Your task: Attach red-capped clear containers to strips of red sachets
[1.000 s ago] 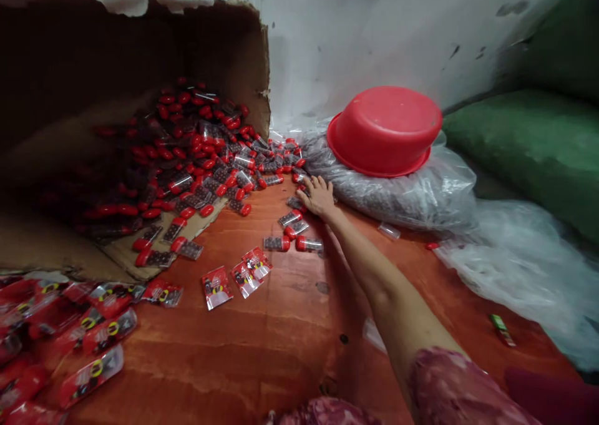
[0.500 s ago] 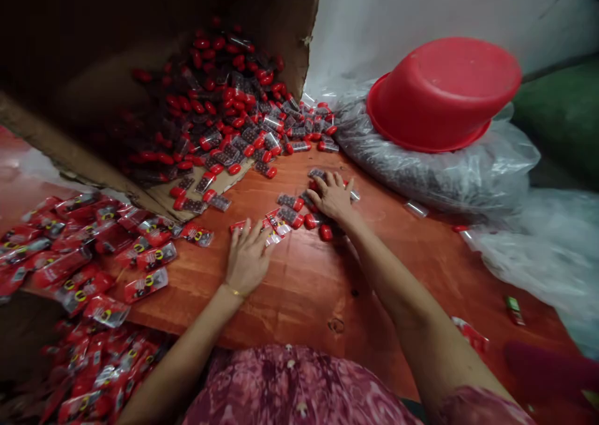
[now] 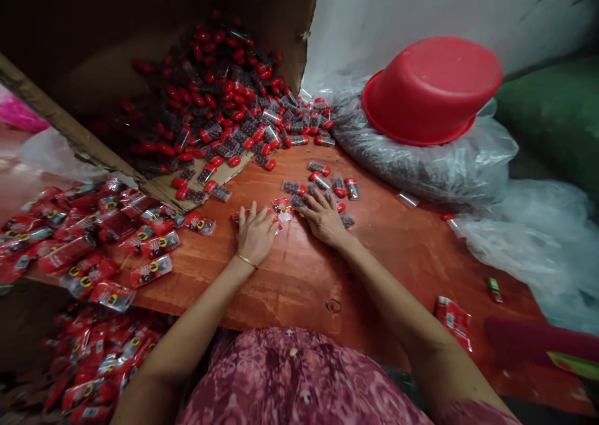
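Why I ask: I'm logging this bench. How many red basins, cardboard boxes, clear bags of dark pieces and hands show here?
red basin: 1
cardboard box: 1
clear bag of dark pieces: 1
hands: 2, the left hand and the right hand
Total: 5

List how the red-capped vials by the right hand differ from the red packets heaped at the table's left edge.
The vials are clear tubes with dark contents and red caps; the packets are flat, glossy red sachets with yellow rings. The vials lie scattered singly; the packets overlap in a heap. Both rest on the wooden table.
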Action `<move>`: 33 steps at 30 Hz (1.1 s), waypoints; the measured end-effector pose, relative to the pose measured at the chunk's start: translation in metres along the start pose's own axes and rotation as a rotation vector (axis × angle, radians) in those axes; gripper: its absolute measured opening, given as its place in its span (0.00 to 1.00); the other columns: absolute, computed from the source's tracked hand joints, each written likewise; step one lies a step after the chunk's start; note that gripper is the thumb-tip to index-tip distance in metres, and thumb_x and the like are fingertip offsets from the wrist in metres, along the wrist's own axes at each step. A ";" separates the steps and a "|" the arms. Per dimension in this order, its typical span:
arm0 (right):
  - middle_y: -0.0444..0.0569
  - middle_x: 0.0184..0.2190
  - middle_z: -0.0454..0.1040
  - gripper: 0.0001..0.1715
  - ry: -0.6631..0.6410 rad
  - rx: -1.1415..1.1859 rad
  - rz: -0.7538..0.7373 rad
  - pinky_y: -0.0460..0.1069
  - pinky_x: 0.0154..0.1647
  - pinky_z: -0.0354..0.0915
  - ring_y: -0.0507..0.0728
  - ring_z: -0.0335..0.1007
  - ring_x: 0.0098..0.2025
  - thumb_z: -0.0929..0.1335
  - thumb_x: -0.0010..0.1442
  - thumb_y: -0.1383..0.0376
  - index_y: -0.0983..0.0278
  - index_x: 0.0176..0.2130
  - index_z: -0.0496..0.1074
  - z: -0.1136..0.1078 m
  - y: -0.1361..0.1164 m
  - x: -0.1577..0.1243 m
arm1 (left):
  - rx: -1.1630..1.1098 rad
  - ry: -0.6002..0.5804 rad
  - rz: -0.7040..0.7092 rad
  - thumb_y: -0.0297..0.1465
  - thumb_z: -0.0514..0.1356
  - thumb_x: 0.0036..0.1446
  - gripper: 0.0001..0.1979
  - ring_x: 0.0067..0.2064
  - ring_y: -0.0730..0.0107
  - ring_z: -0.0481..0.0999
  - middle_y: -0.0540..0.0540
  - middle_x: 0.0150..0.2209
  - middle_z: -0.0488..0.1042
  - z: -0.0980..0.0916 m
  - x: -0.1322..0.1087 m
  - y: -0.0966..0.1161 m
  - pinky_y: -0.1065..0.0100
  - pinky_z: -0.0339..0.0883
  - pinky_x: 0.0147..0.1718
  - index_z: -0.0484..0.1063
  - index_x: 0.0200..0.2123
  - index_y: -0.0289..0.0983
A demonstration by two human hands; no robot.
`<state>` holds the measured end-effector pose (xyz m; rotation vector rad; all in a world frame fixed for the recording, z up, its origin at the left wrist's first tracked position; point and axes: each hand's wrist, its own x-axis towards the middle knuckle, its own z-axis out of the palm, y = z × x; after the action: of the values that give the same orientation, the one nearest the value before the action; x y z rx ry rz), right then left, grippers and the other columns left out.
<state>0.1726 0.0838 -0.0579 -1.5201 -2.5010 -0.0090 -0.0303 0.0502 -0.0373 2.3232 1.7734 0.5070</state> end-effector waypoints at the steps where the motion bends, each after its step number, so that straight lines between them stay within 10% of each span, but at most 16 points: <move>1: 0.50 0.58 0.63 0.20 0.032 0.003 0.026 0.65 0.61 0.39 0.64 0.45 0.64 0.57 0.64 0.62 0.56 0.50 0.70 0.000 0.001 -0.001 | 0.004 0.004 -0.008 0.35 0.48 0.60 0.17 0.62 0.50 0.56 0.43 0.55 0.68 0.001 0.008 0.002 0.43 0.42 0.58 0.72 0.47 0.42; 7: 0.53 0.56 0.64 0.21 0.097 -0.023 0.086 0.63 0.61 0.40 0.63 0.48 0.63 0.57 0.64 0.57 0.58 0.48 0.72 0.001 0.002 -0.007 | 0.094 -0.135 0.006 0.36 0.51 0.58 0.15 0.61 0.46 0.55 0.43 0.53 0.70 0.010 0.045 0.006 0.42 0.42 0.58 0.77 0.39 0.42; 33: 0.55 0.53 0.68 0.16 0.197 0.123 0.257 0.64 0.59 0.45 0.65 0.53 0.61 0.61 0.61 0.60 0.63 0.41 0.74 -0.001 -0.012 -0.012 | -0.048 -0.087 -0.104 0.36 0.53 0.57 0.13 0.57 0.51 0.64 0.46 0.48 0.75 0.017 0.040 0.011 0.45 0.34 0.59 0.78 0.35 0.43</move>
<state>0.1678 0.0680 -0.0581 -1.6866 -2.1024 0.0333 -0.0047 0.0870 -0.0427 2.1735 1.8096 0.4201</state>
